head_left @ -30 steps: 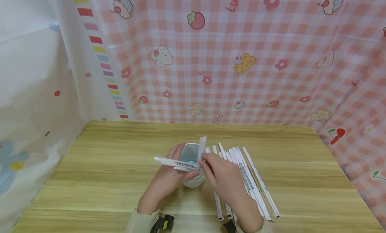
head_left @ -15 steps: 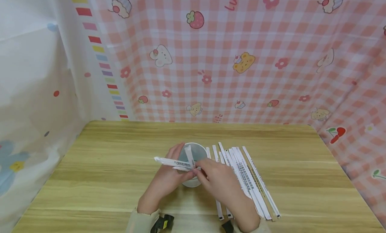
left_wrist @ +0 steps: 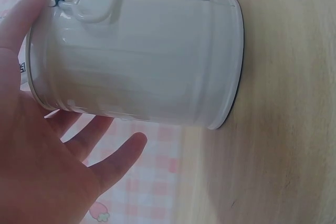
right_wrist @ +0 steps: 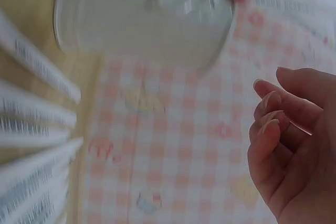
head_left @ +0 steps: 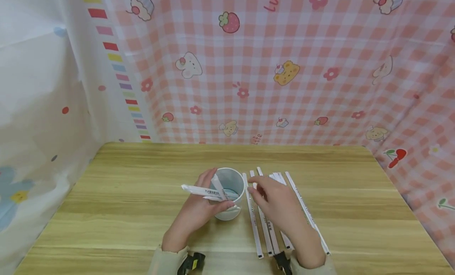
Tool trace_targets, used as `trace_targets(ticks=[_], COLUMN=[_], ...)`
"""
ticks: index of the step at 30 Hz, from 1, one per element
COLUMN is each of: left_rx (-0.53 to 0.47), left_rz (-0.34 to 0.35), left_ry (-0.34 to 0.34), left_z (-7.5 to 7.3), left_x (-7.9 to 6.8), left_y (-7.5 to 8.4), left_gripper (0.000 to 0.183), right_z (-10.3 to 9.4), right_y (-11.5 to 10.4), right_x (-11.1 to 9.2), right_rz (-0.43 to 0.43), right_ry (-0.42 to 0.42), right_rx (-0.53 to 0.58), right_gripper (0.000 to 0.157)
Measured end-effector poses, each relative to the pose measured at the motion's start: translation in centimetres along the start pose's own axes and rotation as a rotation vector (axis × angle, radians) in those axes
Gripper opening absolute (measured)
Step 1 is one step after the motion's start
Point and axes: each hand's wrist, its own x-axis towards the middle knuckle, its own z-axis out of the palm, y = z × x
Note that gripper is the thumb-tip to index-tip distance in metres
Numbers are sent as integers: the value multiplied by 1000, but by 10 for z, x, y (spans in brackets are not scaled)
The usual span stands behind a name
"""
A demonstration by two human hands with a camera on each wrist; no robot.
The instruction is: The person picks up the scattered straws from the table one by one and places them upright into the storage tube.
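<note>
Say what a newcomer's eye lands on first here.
Probably the pink checked fabric with cartoon prints, behind the wooden table. Next, the glossy white cylindrical bucket on that table, gripped by the left hand, slim white printed packets slanting across its mouth. Then more such packets to its right, partly hidden by the right hand.

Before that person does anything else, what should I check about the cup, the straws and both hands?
1. Cup upright on the table: ok.
2. Left hand steadying the cup: ok, it grips near the top.
3. Right hand free: ok, it holds nothing.
4. Straws at the cup standing straight: not ok, they slant.
5. Their lower ends touching the cup's bottom: cannot tell, hidden.
6. Loose straws near the right hand: ok.
</note>
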Motion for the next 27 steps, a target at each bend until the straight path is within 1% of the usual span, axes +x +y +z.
trace_targets(ticks=[6, 8, 11, 15, 18, 22, 27], left_rx=[-13, -16, -29, -39, -41, -42, -41], left_rz=[-37, -48, -62, -64, -59, -55, -40], left_ry=[-12, -14, -14, -11, -13, -13, -9], left_z=[-1, -1, -1, 0, 0, 0, 0], left_x=[1, 1, 1, 0, -1, -1, -1], left_y=[0, 0, 0, -1, -1, 1, 2], left_gripper=[99, 99, 99, 99, 99, 99, 99], right_z=[-19, -24, -29, -33, -32, -28, -21], right_y=[32, 43, 58, 77, 90, 107, 120], right_x=[-3, -5, -8, -14, -18, -24, -30], right_rz=[149, 205, 303, 405, 450, 499, 615], right_ry=[54, 52, 21, -60, -142, -257, -376], right_rx=[25, 40, 64, 76, 81, 90, 131], right_gripper=[20, 24, 33, 43, 47, 51, 53])
